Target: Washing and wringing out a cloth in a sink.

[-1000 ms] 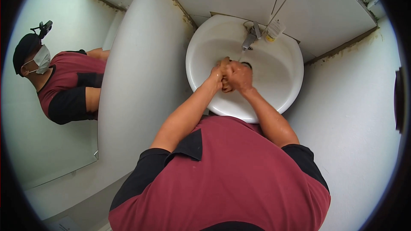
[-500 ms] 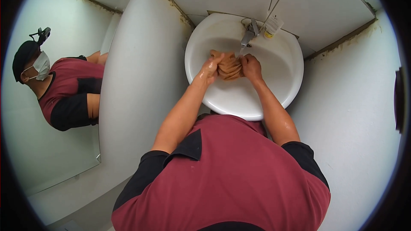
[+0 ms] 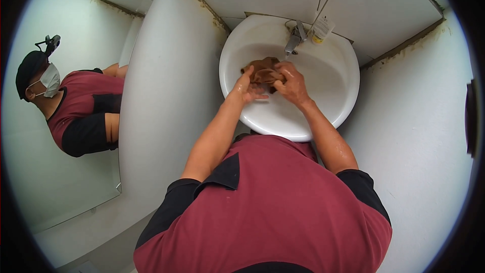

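A crumpled brown cloth [image 3: 263, 69], wet and dark, is bunched up over the white washbasin [image 3: 283, 119]. My right hand [image 3: 293, 85] is closed on its right side, pinching a fold between thumb and fingers. On the other side my left hand [image 3: 246, 89] has its fingers stretched out and apart below the cloth, with the thumb up against its edge. Just above my right hand, a thin stream of water runs from the chrome tap [image 3: 295, 40]. Part of the cloth is hidden behind my hands. Both hands look wet.
A white bottle with a yellow patch [image 3: 322, 30] stands on the basin's back rim, right of the tap. Walls close in on both sides. A mirror [image 3: 65, 182] on the left wall reflects a person. A dark object [image 3: 472, 119] is at the far right.
The cloth has gone from a spread, pleated bundle to a tighter, darker bunch, slightly farther left. My left hand's fingers have loosened and spread; my right hand has turned and moved lower.
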A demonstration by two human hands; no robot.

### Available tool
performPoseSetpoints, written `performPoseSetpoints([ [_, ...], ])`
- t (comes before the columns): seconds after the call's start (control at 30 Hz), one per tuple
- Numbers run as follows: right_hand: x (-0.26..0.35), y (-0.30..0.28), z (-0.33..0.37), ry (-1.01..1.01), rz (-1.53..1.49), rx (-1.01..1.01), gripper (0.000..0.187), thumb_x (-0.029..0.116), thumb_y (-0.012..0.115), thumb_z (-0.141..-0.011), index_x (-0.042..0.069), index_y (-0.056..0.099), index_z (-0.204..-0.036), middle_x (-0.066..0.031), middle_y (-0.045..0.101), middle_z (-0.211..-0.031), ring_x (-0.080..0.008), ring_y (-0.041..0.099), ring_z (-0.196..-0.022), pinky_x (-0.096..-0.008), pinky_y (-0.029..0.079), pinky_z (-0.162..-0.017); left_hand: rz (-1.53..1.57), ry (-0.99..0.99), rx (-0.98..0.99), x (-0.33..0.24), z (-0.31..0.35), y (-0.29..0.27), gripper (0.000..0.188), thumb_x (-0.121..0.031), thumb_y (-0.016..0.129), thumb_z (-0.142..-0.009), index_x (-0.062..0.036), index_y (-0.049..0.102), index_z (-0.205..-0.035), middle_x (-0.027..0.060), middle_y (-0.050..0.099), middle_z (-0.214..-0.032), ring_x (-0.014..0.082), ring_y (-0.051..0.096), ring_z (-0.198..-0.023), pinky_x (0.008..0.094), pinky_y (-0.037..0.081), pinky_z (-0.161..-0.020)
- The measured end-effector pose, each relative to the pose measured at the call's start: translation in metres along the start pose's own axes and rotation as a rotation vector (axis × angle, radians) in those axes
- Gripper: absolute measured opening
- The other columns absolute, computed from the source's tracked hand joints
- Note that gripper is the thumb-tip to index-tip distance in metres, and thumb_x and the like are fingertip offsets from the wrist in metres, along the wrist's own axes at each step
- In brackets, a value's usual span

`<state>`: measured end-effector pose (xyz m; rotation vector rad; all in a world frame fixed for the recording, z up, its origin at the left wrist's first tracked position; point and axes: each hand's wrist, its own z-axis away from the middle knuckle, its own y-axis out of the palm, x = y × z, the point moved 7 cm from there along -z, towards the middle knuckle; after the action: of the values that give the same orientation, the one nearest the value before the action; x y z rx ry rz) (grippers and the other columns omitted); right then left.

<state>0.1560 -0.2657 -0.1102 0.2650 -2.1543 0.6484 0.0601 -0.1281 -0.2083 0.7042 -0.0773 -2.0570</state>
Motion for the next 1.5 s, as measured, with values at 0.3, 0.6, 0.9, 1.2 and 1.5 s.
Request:
performPoseSetpoints([
  [0.3,0.080,0.041,-0.002,-0.272,0.225,-0.189,0.014,0.014,0.056,-0.069,0.008,0.058,-0.081,-0.0064,0.058,-0.071,-0.0235,0.051,-0.056,-0.0319,0.041,-0.053,0.152,-0.072,0.596,0.014,-0.003,0.040,0.036,-0.035,0.050,-0.092,-0.0020,0.052,-0.106,0.0094,0.060,-0.090,0.0158,0.059,-0.073,0.0281,0.051,-0.066],
  [0.6,-0.012,0.045,0.010,0.338,0.363,0.063,0.020,0.023,0.053,-0.080,0.004,0.050,-0.081,-0.0115,0.059,-0.073,-0.0290,0.057,-0.054,-0.0320,0.043,-0.050,0.103,0.256,0.169,0.000,0.012,0.034,0.025,-0.028,0.051,-0.092,-0.0039,0.053,-0.095,0.0085,0.058,-0.085,0.0147,0.058,-0.073,0.0261,0.049,-0.063],
  [0.9,-0.018,0.044,0.001,0.239,0.565,0.096,0.020,0.027,0.049,-0.087,0.008,0.053,-0.084,-0.0102,0.058,-0.077,-0.0271,0.056,-0.068,-0.0351,0.043,-0.063,0.083,0.151,0.119,0.007,0.031,0.039,0.026,-0.027,0.055,-0.090,-0.0022,0.055,-0.097,0.0114,0.060,-0.095,0.0174,0.060,-0.081,0.0278,0.052,-0.071],
  [1.2,-0.033,0.009,0.002,0.370,0.020,-0.029,0.019,0.008,0.048,-0.084,0.007,0.053,-0.102,-0.0102,0.062,-0.084,-0.0229,0.058,-0.073,-0.0298,0.046,-0.067,-0.022,0.326,0.066,-0.017,0.013,0.016,0.042,-0.030,0.058,-0.088,0.0014,0.052,-0.115,0.0174,0.054,-0.115,0.0259,0.056,-0.102,0.0374,0.047,-0.087],
  [1.5,-0.028,0.003,0.008,0.419,-0.519,-0.107,0.031,-0.007,0.038,-0.072,0.001,0.060,-0.093,-0.0058,0.059,-0.081,-0.0140,0.054,-0.070,-0.0222,0.044,-0.065,-0.248,-0.031,-0.215,-0.011,0.034,0.006,0.061,-0.039,0.055,-0.085,0.0028,0.040,-0.128,0.0258,0.037,-0.130,0.0408,0.036,-0.122,0.0611,0.026,-0.098],
])
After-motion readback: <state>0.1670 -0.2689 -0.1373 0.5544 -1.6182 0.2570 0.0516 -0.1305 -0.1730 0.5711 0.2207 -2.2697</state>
